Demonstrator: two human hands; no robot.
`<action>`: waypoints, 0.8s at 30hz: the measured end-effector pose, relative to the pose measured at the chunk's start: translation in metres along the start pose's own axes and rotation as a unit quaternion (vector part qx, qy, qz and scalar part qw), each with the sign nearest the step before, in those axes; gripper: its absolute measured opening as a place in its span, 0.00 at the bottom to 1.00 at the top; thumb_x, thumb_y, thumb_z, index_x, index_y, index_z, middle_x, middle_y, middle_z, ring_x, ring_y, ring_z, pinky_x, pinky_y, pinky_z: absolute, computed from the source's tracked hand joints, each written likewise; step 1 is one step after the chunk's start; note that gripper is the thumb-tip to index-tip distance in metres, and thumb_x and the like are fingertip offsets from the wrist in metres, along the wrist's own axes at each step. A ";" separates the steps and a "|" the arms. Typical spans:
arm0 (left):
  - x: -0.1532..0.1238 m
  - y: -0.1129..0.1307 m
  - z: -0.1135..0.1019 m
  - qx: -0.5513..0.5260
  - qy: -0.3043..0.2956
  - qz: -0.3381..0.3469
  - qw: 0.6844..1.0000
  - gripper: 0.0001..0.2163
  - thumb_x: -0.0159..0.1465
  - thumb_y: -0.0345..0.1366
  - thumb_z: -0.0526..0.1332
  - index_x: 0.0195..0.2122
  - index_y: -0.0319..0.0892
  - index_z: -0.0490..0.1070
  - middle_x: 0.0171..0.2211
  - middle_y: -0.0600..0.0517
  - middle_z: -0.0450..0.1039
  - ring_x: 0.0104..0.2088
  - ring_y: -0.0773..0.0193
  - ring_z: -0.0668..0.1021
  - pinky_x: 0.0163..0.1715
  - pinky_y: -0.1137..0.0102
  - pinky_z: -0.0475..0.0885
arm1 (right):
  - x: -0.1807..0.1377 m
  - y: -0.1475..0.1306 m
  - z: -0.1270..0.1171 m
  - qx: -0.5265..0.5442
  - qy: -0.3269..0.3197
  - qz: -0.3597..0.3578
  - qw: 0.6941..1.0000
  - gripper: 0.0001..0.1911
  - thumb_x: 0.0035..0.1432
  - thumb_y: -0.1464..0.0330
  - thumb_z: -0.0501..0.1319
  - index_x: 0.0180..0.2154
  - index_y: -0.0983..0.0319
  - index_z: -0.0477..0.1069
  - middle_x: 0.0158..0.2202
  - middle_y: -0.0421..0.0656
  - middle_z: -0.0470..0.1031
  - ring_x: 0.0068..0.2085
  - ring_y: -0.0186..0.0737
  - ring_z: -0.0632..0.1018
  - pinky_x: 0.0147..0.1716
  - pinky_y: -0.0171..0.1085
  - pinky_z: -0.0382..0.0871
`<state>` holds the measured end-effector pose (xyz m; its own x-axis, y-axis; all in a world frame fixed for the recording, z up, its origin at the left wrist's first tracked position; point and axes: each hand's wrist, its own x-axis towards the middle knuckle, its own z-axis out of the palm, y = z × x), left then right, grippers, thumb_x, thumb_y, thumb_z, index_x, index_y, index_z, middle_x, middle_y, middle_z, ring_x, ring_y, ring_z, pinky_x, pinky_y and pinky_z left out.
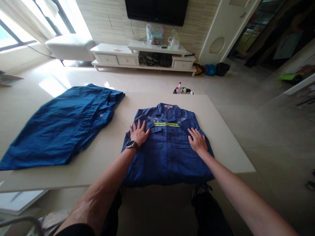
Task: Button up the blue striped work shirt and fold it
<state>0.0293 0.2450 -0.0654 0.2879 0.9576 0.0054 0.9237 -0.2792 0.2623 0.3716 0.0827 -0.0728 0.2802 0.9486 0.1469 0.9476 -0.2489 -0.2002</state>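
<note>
A folded blue work shirt (168, 147) with a yellow reflective stripe across the chest lies front-up on the beige table (115, 144), collar away from me. My left hand (139, 132), with a watch on its wrist, rests flat on the shirt's left side, fingers spread. My right hand (197, 140) lies flat on the shirt's right side, fingers stretched out. Neither hand holds anything.
Another blue garment (61, 126) is spread on the table's left part. Beyond the table are a waste bin (182, 90), a white TV stand (142, 57) with bags on it, a wall TV (156, 11), a white seat (70, 47) and an open door (226, 29).
</note>
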 end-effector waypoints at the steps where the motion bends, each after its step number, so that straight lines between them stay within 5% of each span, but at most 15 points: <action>1: 0.002 -0.001 0.000 0.000 0.001 0.000 1.000 0.35 0.72 0.58 0.44 0.75 0.47 0.50 0.77 0.45 0.41 0.76 0.37 0.44 0.71 0.38 0.42 | 0.000 0.000 0.000 0.000 0.001 0.001 1.000 0.27 0.72 0.62 0.49 0.69 0.52 0.63 0.72 0.42 0.61 0.72 0.50 0.61 0.65 0.56 0.60; 8: 0.005 -0.003 -0.002 0.003 0.008 -0.023 1.000 0.37 0.70 0.59 0.45 0.76 0.45 0.49 0.77 0.45 0.39 0.75 0.34 0.43 0.71 0.37 0.43 | 0.001 0.003 0.001 0.005 -0.003 -0.001 1.000 0.27 0.72 0.61 0.49 0.69 0.52 0.62 0.72 0.42 0.60 0.72 0.50 0.61 0.65 0.55 0.60; 16: -0.002 -0.002 -0.006 -0.008 0.008 0.036 0.999 0.30 0.72 0.55 0.47 0.74 0.58 0.53 0.77 0.51 0.43 0.75 0.35 0.44 0.71 0.38 0.43 | 0.001 0.007 0.004 -0.006 -0.015 -0.005 1.000 0.29 0.72 0.57 0.50 0.71 0.50 0.58 0.74 0.42 0.56 0.73 0.55 0.56 0.65 0.59 0.58; 24: 0.013 -0.006 -0.004 -0.013 0.011 0.043 0.999 0.30 0.72 0.56 0.47 0.73 0.59 0.55 0.77 0.53 0.44 0.75 0.34 0.45 0.71 0.39 0.42 | 0.019 0.008 0.002 -0.035 -0.038 -0.004 0.999 0.29 0.73 0.53 0.48 0.71 0.48 0.58 0.75 0.40 0.54 0.74 0.54 0.55 0.65 0.58 0.58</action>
<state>0.0259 0.2592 -0.0628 0.3600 0.9317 0.0494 0.8889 -0.3586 0.2850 0.3837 0.0990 -0.0735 0.2621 0.9622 0.0736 0.9591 -0.2512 -0.1307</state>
